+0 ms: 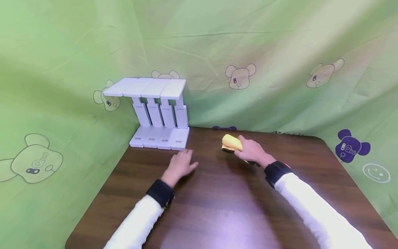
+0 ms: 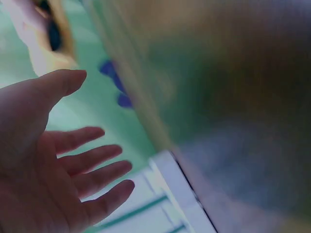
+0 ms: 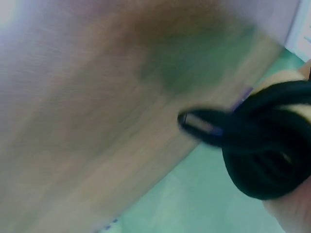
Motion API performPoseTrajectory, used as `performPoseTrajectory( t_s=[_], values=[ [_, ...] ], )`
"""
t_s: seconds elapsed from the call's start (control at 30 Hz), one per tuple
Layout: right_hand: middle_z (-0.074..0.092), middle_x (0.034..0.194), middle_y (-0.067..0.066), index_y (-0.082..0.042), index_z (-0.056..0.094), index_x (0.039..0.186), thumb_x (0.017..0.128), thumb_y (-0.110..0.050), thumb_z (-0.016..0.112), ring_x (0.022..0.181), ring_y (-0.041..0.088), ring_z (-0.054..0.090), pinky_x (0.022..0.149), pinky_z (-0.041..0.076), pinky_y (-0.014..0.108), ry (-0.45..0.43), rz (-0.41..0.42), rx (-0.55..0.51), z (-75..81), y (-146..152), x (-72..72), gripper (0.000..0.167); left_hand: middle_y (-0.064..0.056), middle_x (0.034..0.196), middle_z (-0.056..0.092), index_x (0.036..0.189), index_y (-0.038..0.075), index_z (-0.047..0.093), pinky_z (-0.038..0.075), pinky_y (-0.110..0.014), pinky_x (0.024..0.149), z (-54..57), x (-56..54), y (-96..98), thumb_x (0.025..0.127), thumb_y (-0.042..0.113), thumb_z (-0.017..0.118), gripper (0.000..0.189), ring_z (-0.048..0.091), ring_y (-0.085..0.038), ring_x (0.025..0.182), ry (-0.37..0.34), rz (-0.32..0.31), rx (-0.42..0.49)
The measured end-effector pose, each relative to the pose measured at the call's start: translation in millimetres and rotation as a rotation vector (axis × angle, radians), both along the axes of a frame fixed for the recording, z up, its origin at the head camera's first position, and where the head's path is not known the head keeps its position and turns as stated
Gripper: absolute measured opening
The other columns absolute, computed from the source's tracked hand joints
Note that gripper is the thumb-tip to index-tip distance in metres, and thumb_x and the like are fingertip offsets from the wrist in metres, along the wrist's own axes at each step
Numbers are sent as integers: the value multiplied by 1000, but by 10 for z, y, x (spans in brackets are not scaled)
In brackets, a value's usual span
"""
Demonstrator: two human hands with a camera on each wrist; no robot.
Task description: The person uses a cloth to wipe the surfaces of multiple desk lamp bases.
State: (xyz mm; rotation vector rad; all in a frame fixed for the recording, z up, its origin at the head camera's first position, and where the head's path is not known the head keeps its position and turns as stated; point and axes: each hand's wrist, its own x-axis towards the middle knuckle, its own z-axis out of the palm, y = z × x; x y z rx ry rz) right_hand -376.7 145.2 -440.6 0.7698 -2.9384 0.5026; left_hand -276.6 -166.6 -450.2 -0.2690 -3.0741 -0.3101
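My right hand (image 1: 252, 151) grips a rolled or folded yellow cloth-like item (image 1: 231, 141) with a black underside, held above the back middle of the table. In the right wrist view, its black layer (image 3: 265, 165) curls round and ends in a narrow loop. Part of the item is hidden by the hand. My left hand (image 1: 180, 164) hovers over the table with its fingers spread and holds nothing; the left wrist view shows the bare palm (image 2: 43, 179). Nearest to it stand several white folding desk lamps (image 1: 166, 136), side by side, their flat heads (image 1: 149, 87) bent forward.
The brown wooden table (image 1: 214, 200) reaches back to a green curtain (image 1: 205, 41) printed with bear heads. This curtain also hangs along the left and right sides. The lamps stand at the table's back left corner.
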Motion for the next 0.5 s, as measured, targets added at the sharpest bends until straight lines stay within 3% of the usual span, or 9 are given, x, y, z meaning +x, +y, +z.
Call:
performPoseTrajectory(
  t_s=[0.1,0.2,0.33,0.5],
  values=[
    [55,78,7,-11,47,113,81,-34,71,62,21,58,51,46,35,-104,-64,-66,63,175,149,46,-27,152,43,149,-6,40,39,-55,111,14,-348,-146,98,42,66,75,44,-40,139,-58,45,-21],
    [57,84,8,-11,47,118,78,-37,76,62,20,60,52,49,34,-161,-97,-95,61,325,249,56,-29,151,42,146,-10,42,39,-52,112,5,-572,-248,98,39,66,73,43,-41,139,-99,69,-40],
    [57,84,7,-9,45,122,70,-36,84,65,21,59,54,47,34,-142,-110,-69,30,486,356,70,-29,148,44,143,-11,43,39,-50,112,-37,-660,-279,98,39,66,71,43,-40,138,-166,76,-55],
    [57,78,8,-5,43,127,71,-28,81,64,24,58,52,44,35,-52,-145,-82,23,664,452,71,-32,158,29,151,-13,30,33,-49,117,-131,-634,-158,99,42,64,83,25,-43,149,-196,29,-66]
  ],
)
